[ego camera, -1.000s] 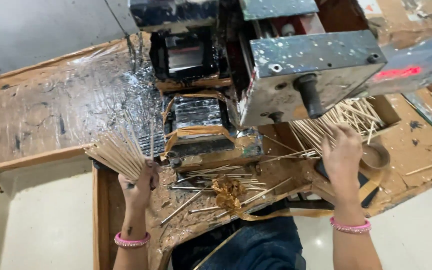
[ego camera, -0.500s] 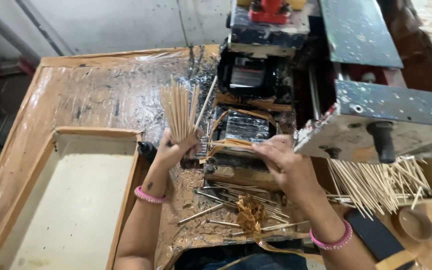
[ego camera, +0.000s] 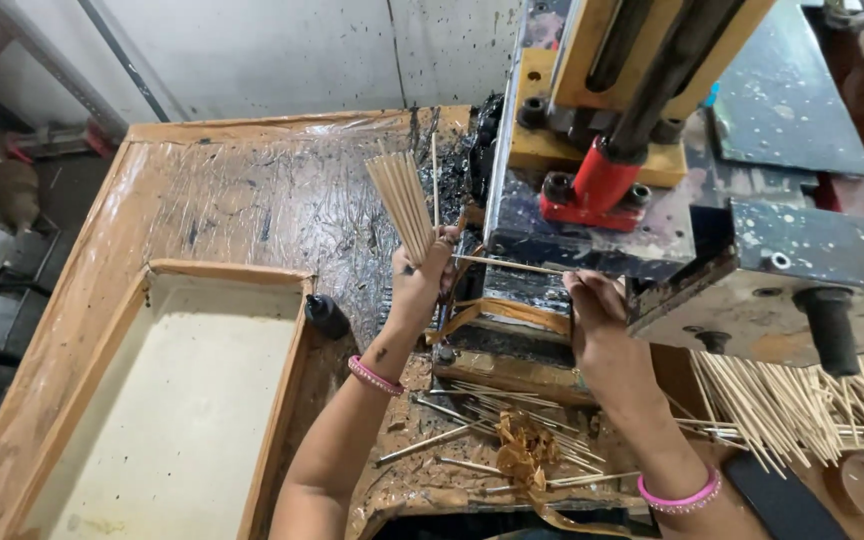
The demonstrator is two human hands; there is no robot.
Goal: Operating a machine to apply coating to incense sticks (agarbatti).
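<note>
My left hand [ego camera: 420, 278] grips a fanned bundle of thin wooden sticks [ego camera: 400, 200], held upright beside the machine. My right hand [ego camera: 592, 305] pinches one end of a single stick [ego camera: 507, 264] that lies level between both hands, in front of the machine's slot. The grimy metal machine [ego camera: 592, 220] with a red and yellow press part [ego camera: 602, 180] stands just behind my hands. Both wrists wear pink bangles.
A loose heap of sticks [ego camera: 802, 405] lies at the right under the machine arm. Scattered sticks and brown scraps [ego camera: 522, 450] litter the bench near me. A shallow wooden tray [ego camera: 282, 400] sits at the left, next to a small black knob [ego camera: 325, 315]. Plastic sheet [ego camera: 242, 200] covers the bench.
The view swung left and closer. My left hand raised the bundle beside the machine. My right hand moved up to the slot and now pinches a single stick.
</note>
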